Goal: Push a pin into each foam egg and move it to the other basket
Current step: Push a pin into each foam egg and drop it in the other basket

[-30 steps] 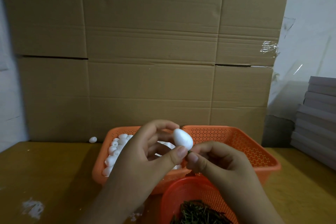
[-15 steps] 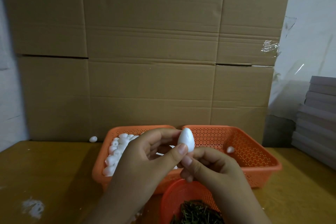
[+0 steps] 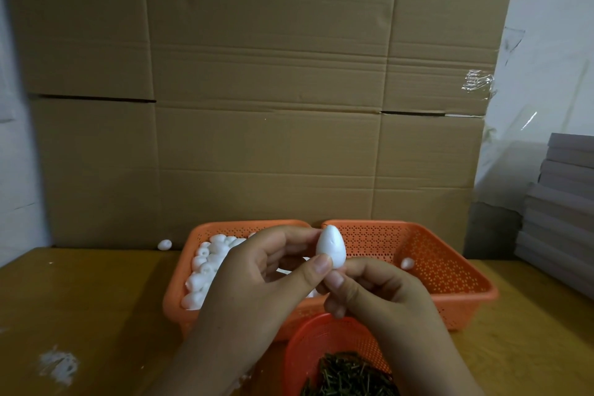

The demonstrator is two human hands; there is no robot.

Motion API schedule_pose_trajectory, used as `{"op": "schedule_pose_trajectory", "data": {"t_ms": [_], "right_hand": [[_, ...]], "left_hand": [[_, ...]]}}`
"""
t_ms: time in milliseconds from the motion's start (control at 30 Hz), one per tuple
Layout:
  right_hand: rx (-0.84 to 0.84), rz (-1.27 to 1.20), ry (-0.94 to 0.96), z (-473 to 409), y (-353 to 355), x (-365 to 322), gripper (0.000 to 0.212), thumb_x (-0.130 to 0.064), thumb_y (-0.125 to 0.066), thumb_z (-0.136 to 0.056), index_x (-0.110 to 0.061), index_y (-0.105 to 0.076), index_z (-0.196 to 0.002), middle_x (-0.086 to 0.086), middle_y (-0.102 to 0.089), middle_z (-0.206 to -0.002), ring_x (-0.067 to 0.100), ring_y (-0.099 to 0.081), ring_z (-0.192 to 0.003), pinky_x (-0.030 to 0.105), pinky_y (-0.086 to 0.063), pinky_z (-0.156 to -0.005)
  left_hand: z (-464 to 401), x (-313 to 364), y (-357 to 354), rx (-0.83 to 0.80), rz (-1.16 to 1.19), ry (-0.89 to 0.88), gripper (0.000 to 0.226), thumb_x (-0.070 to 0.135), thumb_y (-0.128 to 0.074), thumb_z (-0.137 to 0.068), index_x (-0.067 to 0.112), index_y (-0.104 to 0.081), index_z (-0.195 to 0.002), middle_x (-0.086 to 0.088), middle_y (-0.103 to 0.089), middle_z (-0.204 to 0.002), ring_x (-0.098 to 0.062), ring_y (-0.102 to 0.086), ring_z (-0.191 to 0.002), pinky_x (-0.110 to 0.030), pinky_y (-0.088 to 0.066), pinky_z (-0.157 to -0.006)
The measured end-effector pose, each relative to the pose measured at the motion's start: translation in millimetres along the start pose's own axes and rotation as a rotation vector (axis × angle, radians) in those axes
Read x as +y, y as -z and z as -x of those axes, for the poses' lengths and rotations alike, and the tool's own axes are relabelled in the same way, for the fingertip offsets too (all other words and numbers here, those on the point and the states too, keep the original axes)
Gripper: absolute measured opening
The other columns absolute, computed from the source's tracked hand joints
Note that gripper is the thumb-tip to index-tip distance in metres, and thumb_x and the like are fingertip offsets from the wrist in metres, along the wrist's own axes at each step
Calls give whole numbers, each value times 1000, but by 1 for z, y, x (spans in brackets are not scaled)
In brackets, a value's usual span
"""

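Foam egg upright, pin side facing down toward my right hand

Foam egg (image 3: 331, 246) sits in my left hand (image 3: 257, 280), pinched between thumb and fingers, long axis near vertical, pointed end up. Right hand (image 3: 382, 296) is directly below, fingertips curled against the blunt end; I can't see a pin, so can't tell if it's seated. Egg hangs above the seam between both baskets. Right basket (image 3: 450, 270), holding one egg (image 3: 407, 263), lies right of the grip. Left basket (image 3: 193, 267) is the full one. Pin basket (image 3: 308, 341) nearest me.
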State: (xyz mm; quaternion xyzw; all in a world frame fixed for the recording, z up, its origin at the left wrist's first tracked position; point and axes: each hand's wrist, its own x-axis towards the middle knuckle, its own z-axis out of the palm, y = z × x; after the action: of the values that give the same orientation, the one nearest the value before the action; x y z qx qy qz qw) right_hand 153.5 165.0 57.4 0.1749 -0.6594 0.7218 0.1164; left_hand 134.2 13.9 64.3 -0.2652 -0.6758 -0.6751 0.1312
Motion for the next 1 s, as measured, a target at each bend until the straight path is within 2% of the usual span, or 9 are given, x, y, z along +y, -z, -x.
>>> {"op": "schedule_pose_trajectory", "data": {"t_ms": [200,267,333,500,633,700,833,933,1000], "right_hand": [[-40,24,-43,-2,4,-2,19,-25,-79,-74,-7,-75,-77,9,-70,-66,10,-62,-58,17,-49,-58],[19,29,-33,-4,11,-4,10,-17,-71,-82,-9,-75,-78,10,-70,-70,13,-62,-61,20,-51,-59],[107,47,-1,-4,19,-6,17,-12,-59,-86,-11,-75,-81,12,-70,-74,15,-63,-64,22,-53,-61],[57,127,103,-1,16,-16,22,-30,-70,-76,-16,-73,-93,8,-71,-82,19,-68,-75,19,-54,-65],[40,205,118,-2,14,-10,22,-34,-68,-71,-21,-73,-87,3,-73,-82,15,-69,-76,20,-53,-65],[91,266,133,-7,22,-4,24,-37,-66,-69,-20,-72,-86,-1,-73,-79,8,-68,-70,15,-52,-61],[305,584,118,-31,64,20,4,-33,-69,-78,-30,-68,-80,-11,-72,-77,1,-66,-69,17,-53,-60],[404,974,49,-56,100,48,6,-33,-65,-86,-38,-61,-84,-16,-67,-79,-3,-61,-73,31,-57,-67],[424,1149,16,-68,115,65,5,-36,-63,-88,-36,-64,-93,-17,-66,-84,-3,-59,-74,32,-57,-65]], "left_hand": [[-1,1,1,8,30,6,26,34,-75,-72,24,-73,-96,12,-76,-95,-2,-70,-92,-12,-51,-77],[0,1,1,10,31,0,21,35,-75,-74,27,-75,-93,13,-76,-94,0,-70,-91,-11,-51,-74],[1,0,1,-25,20,3,20,35,-74,-76,32,-75,-96,14,-76,-95,0,-70,-90,-11,-51,-71],[1,-5,-2,-107,-76,-5,25,37,-73,-77,51,-70,-97,17,-73,-100,-2,-68,-92,-14,-52,-76],[2,-9,-3,-124,-168,19,24,46,-71,-78,55,-67,-100,19,-68,-100,-2,-67,-84,-10,-49,-73],[1,-15,-1,-85,-203,52,29,39,-71,-79,53,-66,-103,22,-66,-99,-1,-67,-81,-10,-48,-69],[-7,-30,16,61,-468,89,26,32,-66,-86,49,-62,-105,28,-62,-96,3,-64,-79,-13,-49,-67],[-12,-41,36,108,-715,141,16,39,-61,-87,51,-60,-97,31,-61,-93,8,-61,-79,-22,-51,-73],[-14,-49,46,101,-866,174,14,37,-59,-90,50,-58,-94,28,-61,-88,6,-60,-79,-28,-53,-76]]}}
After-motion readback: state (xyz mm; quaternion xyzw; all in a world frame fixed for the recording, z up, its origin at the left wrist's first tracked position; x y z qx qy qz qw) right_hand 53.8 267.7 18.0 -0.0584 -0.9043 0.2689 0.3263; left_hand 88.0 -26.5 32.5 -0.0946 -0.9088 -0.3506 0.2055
